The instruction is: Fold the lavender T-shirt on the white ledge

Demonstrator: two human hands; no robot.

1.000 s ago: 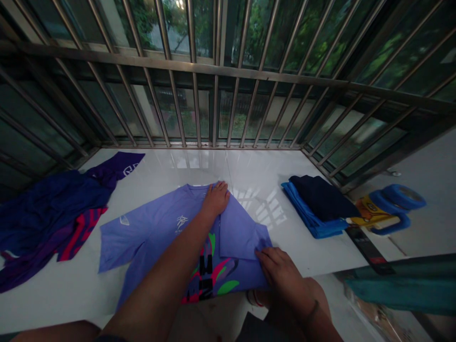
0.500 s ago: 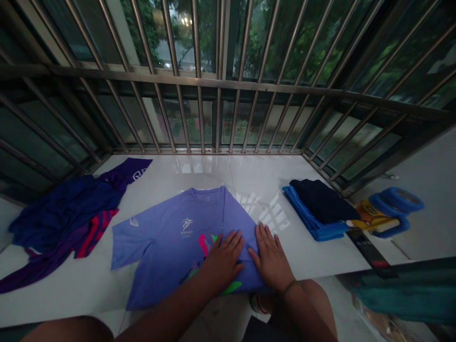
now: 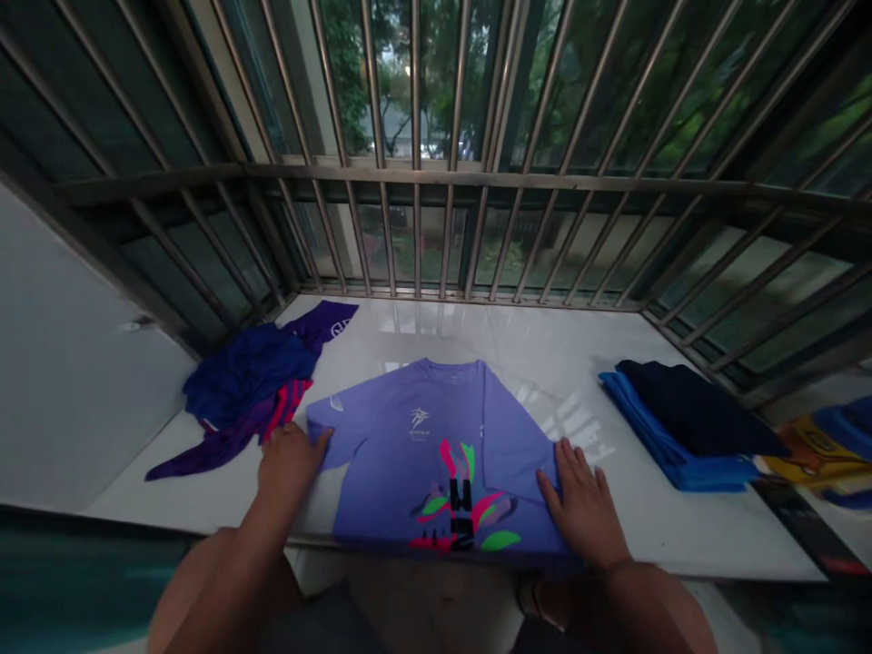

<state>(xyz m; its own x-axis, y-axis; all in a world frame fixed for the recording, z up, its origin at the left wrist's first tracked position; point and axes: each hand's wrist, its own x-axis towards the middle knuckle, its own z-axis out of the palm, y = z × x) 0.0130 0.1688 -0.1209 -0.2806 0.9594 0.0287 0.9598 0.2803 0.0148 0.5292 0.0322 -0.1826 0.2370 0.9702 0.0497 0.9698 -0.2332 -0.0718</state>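
A purple-blue T-shirt (image 3: 401, 477) lies front up on the white ledge, its collar toward the window. Its right-hand sleeve is folded inward over the body, while the left-hand sleeve spreads outward. Bright pink, green and black print shows low on the front. My left hand (image 3: 290, 463) is at the hem of the spread sleeve, thumb apart over its edge; the fingers partly hide a red-and-purple striped garment (image 3: 290, 400). My right hand (image 3: 587, 500) rests flat with fingers extended along the shirt's folded right edge.
Rumpled dark blue and purple clothes (image 3: 249, 372) lie at the left. Folded blue and navy clothes (image 3: 695, 413) are stacked at the right, beside a yellow-and-blue object (image 3: 824, 445) and a dark flat item (image 3: 810, 527). Metal window bars (image 3: 470, 177) enclose the white ledge (image 3: 436, 322).
My left hand has moved off the shirt's middle to its left sleeve, uncovering the print. My right hand stays at the right edge. The view has turned left.
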